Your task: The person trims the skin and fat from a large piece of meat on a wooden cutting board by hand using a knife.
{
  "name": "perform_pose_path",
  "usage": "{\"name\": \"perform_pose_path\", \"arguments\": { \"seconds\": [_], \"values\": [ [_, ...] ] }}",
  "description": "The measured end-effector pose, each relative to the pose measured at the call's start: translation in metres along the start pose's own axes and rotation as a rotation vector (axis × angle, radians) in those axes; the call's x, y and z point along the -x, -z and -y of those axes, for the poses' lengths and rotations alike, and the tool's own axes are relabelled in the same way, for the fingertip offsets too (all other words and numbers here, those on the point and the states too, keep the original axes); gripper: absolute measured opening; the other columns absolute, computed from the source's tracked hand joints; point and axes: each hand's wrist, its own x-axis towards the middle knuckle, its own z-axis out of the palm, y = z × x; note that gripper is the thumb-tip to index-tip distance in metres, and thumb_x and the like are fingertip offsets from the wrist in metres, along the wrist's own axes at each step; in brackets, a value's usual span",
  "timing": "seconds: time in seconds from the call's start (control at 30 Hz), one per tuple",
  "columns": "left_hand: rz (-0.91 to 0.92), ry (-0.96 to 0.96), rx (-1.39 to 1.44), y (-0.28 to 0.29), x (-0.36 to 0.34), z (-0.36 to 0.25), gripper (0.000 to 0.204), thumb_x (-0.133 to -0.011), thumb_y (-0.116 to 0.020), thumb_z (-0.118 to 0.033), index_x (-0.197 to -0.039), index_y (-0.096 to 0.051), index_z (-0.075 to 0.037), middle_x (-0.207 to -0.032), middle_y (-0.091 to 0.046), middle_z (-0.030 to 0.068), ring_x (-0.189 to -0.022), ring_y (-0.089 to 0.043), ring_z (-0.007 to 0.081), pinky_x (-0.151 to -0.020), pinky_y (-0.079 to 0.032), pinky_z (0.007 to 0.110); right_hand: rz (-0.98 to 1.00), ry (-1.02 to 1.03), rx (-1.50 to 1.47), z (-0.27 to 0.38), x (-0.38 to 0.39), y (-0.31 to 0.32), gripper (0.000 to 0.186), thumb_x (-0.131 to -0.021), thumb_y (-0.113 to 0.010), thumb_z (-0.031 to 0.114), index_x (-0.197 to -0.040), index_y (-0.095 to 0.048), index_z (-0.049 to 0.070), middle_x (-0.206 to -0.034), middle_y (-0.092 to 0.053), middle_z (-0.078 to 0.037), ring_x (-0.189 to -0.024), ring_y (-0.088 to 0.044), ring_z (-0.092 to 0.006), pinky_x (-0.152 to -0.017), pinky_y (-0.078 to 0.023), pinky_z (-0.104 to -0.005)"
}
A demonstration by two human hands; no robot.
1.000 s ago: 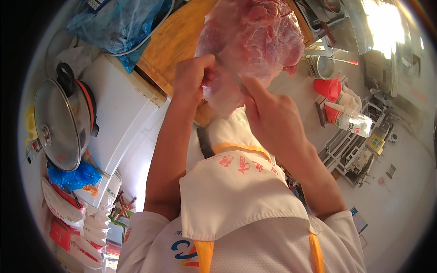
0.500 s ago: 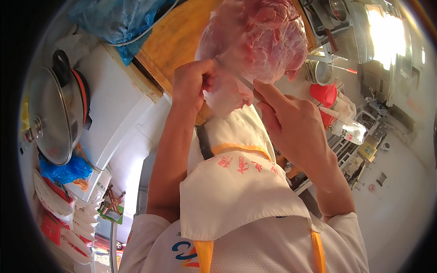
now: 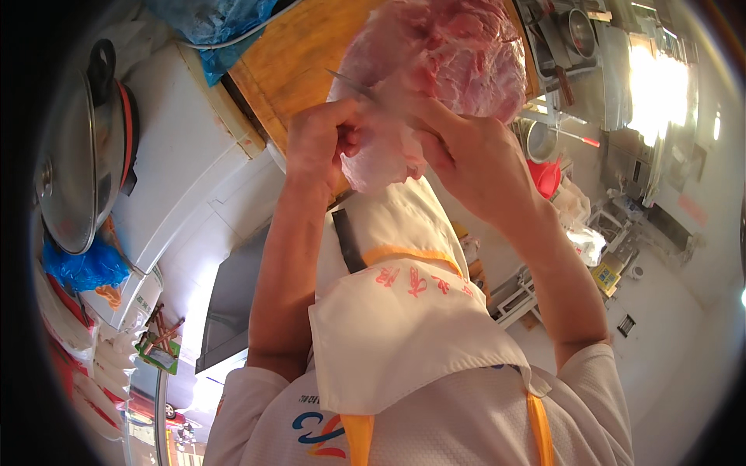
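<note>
A large piece of raw pink-red meat (image 3: 482,66) lies on a wooden cutting board (image 3: 284,74) ahead of me. My left hand (image 3: 317,144) is closed on the near left edge of the meat, fingers curled against its pale flap. From the right, my right hand (image 3: 470,159) is wrapped round a knife, its handle hidden in the grip. The knife blade (image 3: 357,87) lies across the meat, its tip pointing left past the left hand's knuckles. A blurred patch covers part of the blade, so its contact with the meat is unclear.
On the left, a lidded pan (image 3: 74,171) stands on a white surface near blue plastic bags (image 3: 85,264). Another blue bag (image 3: 214,19) lies beyond the board's left side. To the right are metal pots (image 3: 576,35) and a red container (image 3: 545,177).
My right hand has moved left and away from me, carrying the knife, whose tip now reaches past my left hand. The left hand keeps its hold on the meat. The view has shifted slightly.
</note>
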Motion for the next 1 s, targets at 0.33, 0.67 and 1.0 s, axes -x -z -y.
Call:
{"name": "perform_pose_path", "arguments": {
  "seconds": [0.33,0.67,1.0],
  "values": [
    [-0.027,0.012,0.013,0.007,0.009,0.009,0.010,-0.085,-0.066,-0.005,-0.076,-0.062,-0.003,-0.075,-0.062,0.0081,-0.060,-0.052,0.0145,-0.051,-0.037,0.030,0.027,0.048,0.017,-0.008,0.012,0.007,0.039,-0.101,-0.069,0.004,-0.139,-0.068,0.012,-0.104,-0.081,-0.014,-0.086,-0.080,-0.0322,-0.073,-0.062,-0.0393],
    [0.031,-0.061,0.123,0.020,0.003,0.040,0.015,-0.086,-0.071,-0.006,-0.073,-0.069,0.000,-0.069,-0.061,0.0064,-0.058,-0.054,0.0147,-0.053,-0.044,0.032,-0.084,0.055,-0.106,-0.006,0.050,0.019,0.043,-0.102,-0.071,0.004,-0.144,-0.068,0.011,-0.111,-0.084,-0.009,-0.076,-0.073,-0.0161,-0.074,-0.058,-0.0290],
    [0.031,-0.239,-0.349,0.024,-0.005,0.021,0.008,-0.091,-0.068,-0.005,-0.093,-0.072,0.001,-0.080,-0.068,0.0069,-0.070,-0.063,0.0166,-0.065,-0.051,0.032,-0.185,-0.261,-0.308,0.007,0.071,0.012,0.041,-0.104,-0.068,0.006,-0.145,-0.067,0.009,-0.077,-0.066,-0.009,-0.064,-0.057,-0.0107,-0.067,-0.053,-0.0276]
  ]
}}
